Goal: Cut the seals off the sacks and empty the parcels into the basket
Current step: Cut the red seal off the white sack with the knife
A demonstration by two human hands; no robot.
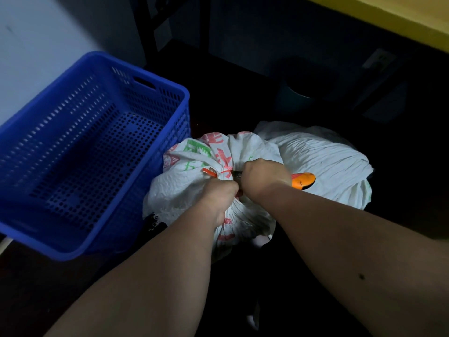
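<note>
Nearest, both forearms reach in from about six o'clock toward a white woven sack (194, 161) printed in red and green, standing on the dark floor (401, 190) just past centre. Its mouth is bunched into a tight neck, and the left hand (218, 198) has its fingers curled round that gathered cloth just below the tie, most likely to keep the neck taut and steady so the blade meets the seal and not the fabric. At three o'clock of it, almost touching, the right hand (263, 175) grips a cutter with an orange handle (303, 181), the handle end sticking out behind the palm and the dark tip pointed toward nine o'clock at the thin red seal (220, 172), whose orange tag lies on the cloth to the left. The seal looks uncut, so I judge this the cutting step. A second, plain white sack (323, 161) leans behind the first at two o'clock, waiting its turn. Farther off at ten o'clock, the blue perforated basket (145, 181) sits touching the printed sack, close enough for parcels to be tipped straight in; none show in it yet.
</note>
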